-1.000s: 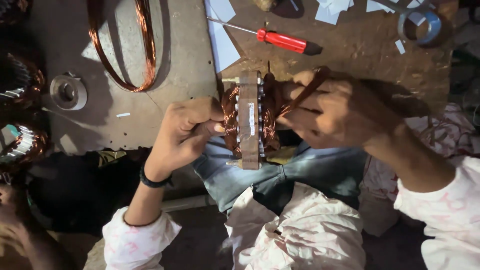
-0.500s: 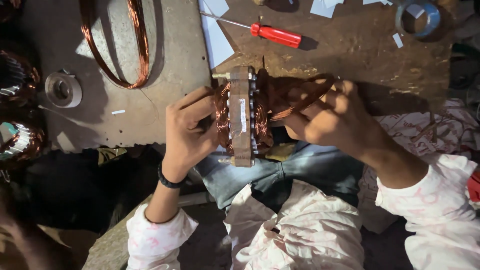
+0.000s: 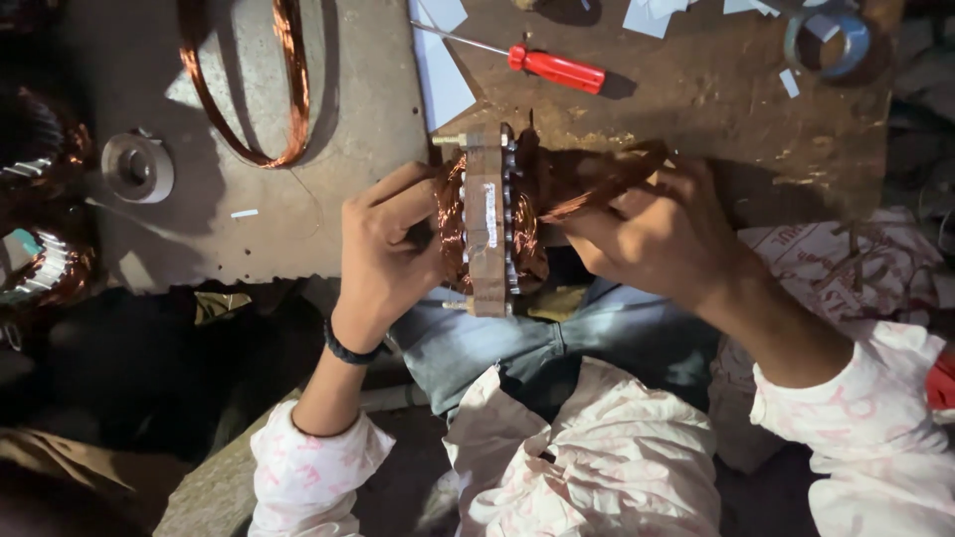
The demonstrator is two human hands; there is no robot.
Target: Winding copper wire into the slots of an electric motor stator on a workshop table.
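A rusty motor stator [image 3: 487, 221] with copper windings stands on edge over my lap, at the near edge of a worn board. My left hand [image 3: 386, 254] grips its left side, fingers curled over the copper coil there. My right hand [image 3: 657, 237] is closed on a bundle of copper wire [image 3: 602, 184] that runs from the stator's right side. Both sleeves are white with a pink print, and a dark band circles my left wrist.
A red-handled screwdriver [image 3: 542, 64] lies on the board beyond the stator, beside white paper pieces [image 3: 443, 75]. A loose copper wire loop [image 3: 284, 80] and a round metal part [image 3: 137, 167] lie to the left. A tape roll [image 3: 826, 40] sits far right. More wound stators [image 3: 40, 264] are at the left edge.
The view has shifted a little, and my left hand has slid further onto the stator's left coil. My right hand keeps its hold on the wire bundle.
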